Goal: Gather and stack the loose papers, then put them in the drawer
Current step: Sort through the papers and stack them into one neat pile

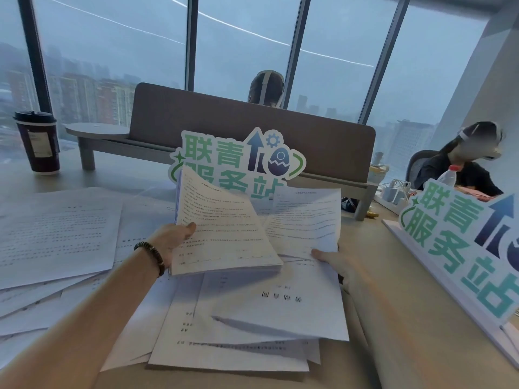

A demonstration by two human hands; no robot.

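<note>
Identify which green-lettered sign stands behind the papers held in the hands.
The centre sign, upright by the grey divider; the raised papers cover its lower edge. The other sign stands at the right edge.

"联青服务站" on centre desk sign (237, 161) and right sign (460, 245); paper print unreadable.

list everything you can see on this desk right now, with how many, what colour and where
Stack: one, white, raised mid-desk in left hand.
Sheet: one, white, held by right hand.
Loose papers: many, white, spread left and centre.
Signs: two, green-white, centre back and right.
Cup: one, dark, far left.
Divider: one, brown, behind.
Bottle: one, clear, red cap, right.
People: two, beyond.
Left hand: gripping stack; beaded bracelet.
Right hand: pinching sheet.
</note>
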